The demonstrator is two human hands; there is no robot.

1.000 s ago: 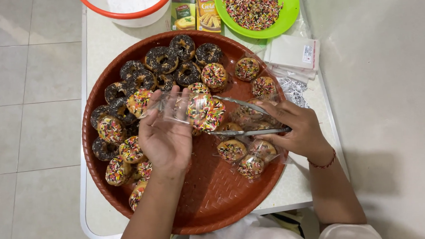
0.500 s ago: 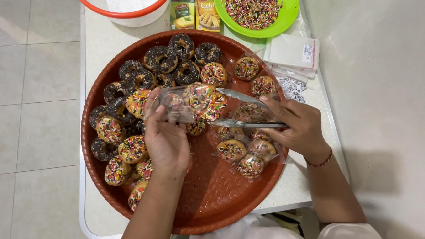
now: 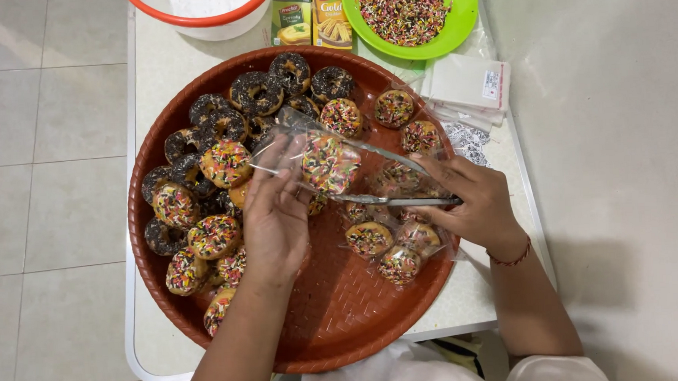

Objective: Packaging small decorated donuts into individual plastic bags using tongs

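Note:
My left hand (image 3: pixel 275 212) grips the mouth of a clear plastic bag (image 3: pixel 300 133) over a round red-brown tray (image 3: pixel 345 320). My right hand (image 3: pixel 469 200) is closed on metal tongs (image 3: pixel 397 201) that point left to the bag. A doughnut with coloured sprinkles (image 3: pixel 329 163) sits at the tongs' tip, inside or at the mouth of the bag. Several chocolate doughnuts (image 3: pixel 255 91) lie at the tray's far side. Sprinkled doughnuts (image 3: pixel 211 234) are heaped on its left. Bagged doughnuts (image 3: pixel 395 249) lie under my right hand.
A green plate of coloured sprinkles (image 3: pixel 407 8), two small boxes (image 3: pixel 308 16) and a white bowl with an orange rim (image 3: pixel 201 10) stand behind the tray. A pile of clear bags (image 3: pixel 468 82) lies at the right. The white table (image 3: pixel 142 54) stands on a tiled floor.
The sprinkled doughnut and the bag have shifted slightly up the tray. My left hand's fingers have moved on the bag. My right hand with the tongs has barely moved.

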